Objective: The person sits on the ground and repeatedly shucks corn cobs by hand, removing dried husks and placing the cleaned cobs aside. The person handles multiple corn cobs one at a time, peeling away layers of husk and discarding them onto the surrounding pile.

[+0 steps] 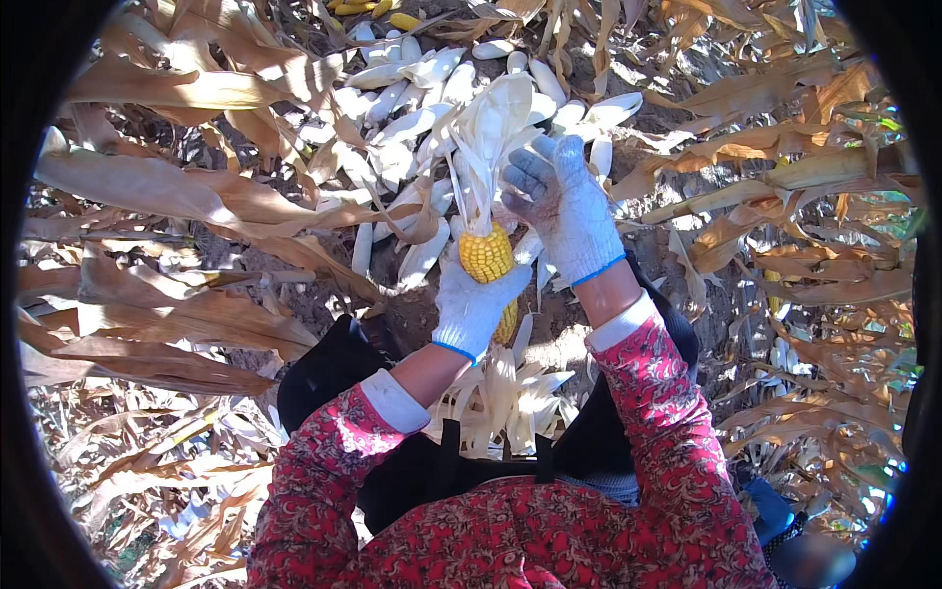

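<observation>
My left hand, in a white knit glove with a blue cuff edge, is wrapped around a yellow ear of corn. Pale husk leaves are peeled away from the kernels and fan out beyond the far end. More yellow kernels show below the glove; whether they belong to the same ear, I cannot tell. Just right of the husk, my right hand is raised in a matching glove, its fingers apart and dirty at the tips. Nothing shows in its grasp.
Many ears in pale husks lie heaped on the soil ahead. Bare yellow ears lie at the top. Stripped husks are between my legs. Dry corn leaves crowd both sides. Another person is partly visible at the lower right.
</observation>
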Available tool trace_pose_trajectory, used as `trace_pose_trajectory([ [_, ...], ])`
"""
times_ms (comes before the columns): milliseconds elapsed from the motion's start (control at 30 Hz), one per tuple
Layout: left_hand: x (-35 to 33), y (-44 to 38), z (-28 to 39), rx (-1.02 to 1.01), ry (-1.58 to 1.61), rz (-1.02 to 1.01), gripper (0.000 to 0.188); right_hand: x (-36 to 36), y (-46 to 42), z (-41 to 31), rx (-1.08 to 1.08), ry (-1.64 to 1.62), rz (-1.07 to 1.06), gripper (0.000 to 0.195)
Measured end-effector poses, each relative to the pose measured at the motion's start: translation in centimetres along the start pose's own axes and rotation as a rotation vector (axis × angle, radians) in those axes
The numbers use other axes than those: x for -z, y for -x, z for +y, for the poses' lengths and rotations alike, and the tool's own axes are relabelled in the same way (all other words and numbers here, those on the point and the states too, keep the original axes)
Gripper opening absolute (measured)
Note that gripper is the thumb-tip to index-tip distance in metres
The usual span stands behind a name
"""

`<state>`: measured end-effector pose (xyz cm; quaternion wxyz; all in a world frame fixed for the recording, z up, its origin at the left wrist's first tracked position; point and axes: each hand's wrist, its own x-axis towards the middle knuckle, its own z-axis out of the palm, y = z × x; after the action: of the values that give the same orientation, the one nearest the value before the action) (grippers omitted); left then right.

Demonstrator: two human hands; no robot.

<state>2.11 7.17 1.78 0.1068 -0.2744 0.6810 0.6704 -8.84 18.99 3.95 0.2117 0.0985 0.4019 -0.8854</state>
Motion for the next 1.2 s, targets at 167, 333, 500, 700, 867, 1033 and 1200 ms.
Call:
trace_pose_trajectory([
  [167, 2.3, -1.0, -0.3, -0.205, 0.049, 0.085, 0.065, 0.2, 1.9, -0.5, 0.323, 0.536, 0.057, 0.027],
  [333, 1.8, -1.0, -0.5, -0.133, -0.178, 0.035, 0.063, -1.9, 3.4, 0.5, 0.487, 1.018, -0.08, 0.028],
  [500, 1.7, -2.4, -3.8, -0.256, -0.28, 0.074, 0.073, -2.2, 3.0, 1.0, 0.801, 1.313, -0.085, 0.019],
  [700, 1.9, -2.0, -2.4, -0.225, -0.235, 0.026, 0.071, -2.4, 3.2, 1.3, 0.693, 1.239, -0.237, 0.031],
  [867, 2.1, -2.9, -5.2, -0.31, -0.346, 0.028, 0.072, -2.2, 3.0, 1.0, 0.419, 1.342, -0.397, 0.043],
  [1033, 1.9, -3.1, -4.6, -0.256, -0.581, -0.027, 0.072, -0.5, 2.2, 1.4, 0.501, 1.54, -0.494, 0.034],
  [1200, 2.1, -3.6, -4.9, -0.319, -0.324, -0.131, 0.072, 0.1, 1.8, 1.6, 0.419, 1.281, -0.353, 0.026],
])
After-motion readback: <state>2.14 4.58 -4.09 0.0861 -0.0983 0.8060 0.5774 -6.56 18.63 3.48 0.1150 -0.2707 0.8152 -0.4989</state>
